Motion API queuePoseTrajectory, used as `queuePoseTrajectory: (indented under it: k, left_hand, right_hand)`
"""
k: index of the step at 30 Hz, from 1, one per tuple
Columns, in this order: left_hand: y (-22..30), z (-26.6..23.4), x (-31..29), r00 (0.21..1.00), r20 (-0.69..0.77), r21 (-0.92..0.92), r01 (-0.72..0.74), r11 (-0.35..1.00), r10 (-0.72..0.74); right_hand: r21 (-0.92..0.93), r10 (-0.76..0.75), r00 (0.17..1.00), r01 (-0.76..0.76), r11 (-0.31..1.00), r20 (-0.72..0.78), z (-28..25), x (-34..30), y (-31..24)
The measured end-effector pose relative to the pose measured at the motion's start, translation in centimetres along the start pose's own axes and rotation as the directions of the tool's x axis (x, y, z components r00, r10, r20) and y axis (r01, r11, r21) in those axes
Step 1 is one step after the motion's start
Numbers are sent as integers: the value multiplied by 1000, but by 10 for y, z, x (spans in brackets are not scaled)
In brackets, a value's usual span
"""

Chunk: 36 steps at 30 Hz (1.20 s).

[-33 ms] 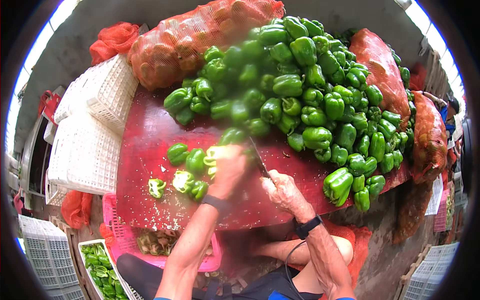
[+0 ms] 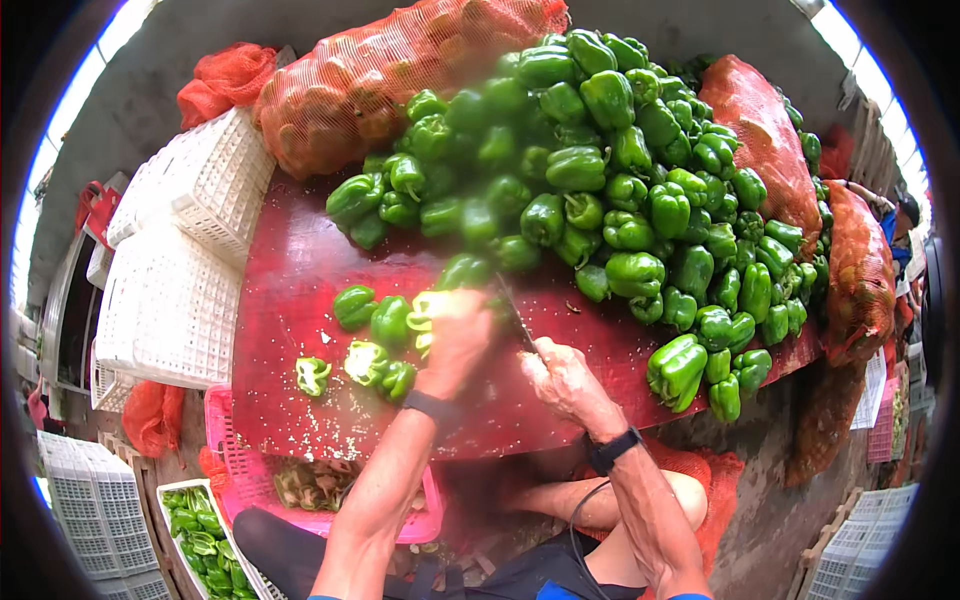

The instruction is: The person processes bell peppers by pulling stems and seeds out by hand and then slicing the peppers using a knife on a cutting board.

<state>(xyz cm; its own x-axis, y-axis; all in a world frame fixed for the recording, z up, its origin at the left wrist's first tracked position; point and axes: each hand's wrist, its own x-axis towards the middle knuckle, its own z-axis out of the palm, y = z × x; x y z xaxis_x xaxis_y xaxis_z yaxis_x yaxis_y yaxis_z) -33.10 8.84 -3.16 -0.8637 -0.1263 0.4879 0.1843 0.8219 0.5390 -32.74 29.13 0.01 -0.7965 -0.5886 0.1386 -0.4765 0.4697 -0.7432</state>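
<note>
In my right hand (image 2: 572, 388) is a knife (image 2: 516, 316), its dark blade pointing up and away, the tip beside a whole green bell pepper (image 2: 464, 272). My left hand (image 2: 460, 335) is closed over the red board, left of the blade. A smeared patch blurs its fingers, so what they hold is unclear. Against its left edge shows a cut bell pepper (image 2: 422, 316) with pale insides. Further left lie green peppers (image 2: 389, 322), an opened pepper (image 2: 366, 362) and a small cut piece (image 2: 313, 376).
A large heap of bell peppers (image 2: 630, 225) covers the red tabletop's (image 2: 290, 290) far and right side. Mesh sacks (image 2: 350, 95) stand behind it. White crates (image 2: 170, 300) rise at left. Below the near edge sit a pink basket (image 2: 432, 510) with scraps and a crate of peppers (image 2: 205, 545).
</note>
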Motion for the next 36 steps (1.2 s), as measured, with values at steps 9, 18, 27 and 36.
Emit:
queuePoseTrajectory:
  k: [9, 18, 27, 36]
  left_hand:
    - [-9, 6, -4, 997, -59, -188, 34, 982, -46]
    - [-22, -22, 29, 991, -129, -66, 9, 998, -17]
    - [-25, -18, 51, 907, 331, 45, 259, 965, -259]
    - [-14, 58, 82, 976, -25, 55, -214, 975, 215]
  right_hand:
    - [-338, -131, 991, 123, 933, -4, 38, -4, 36]
    - [-326, 257, 960, -279, 903, -110, -46, -27, 0]
    - [18, 247, 945, -249, 968, -215, -43, 0, -9]
    - [170, 387, 890, -353, 920, -241, -61, 17, -34]
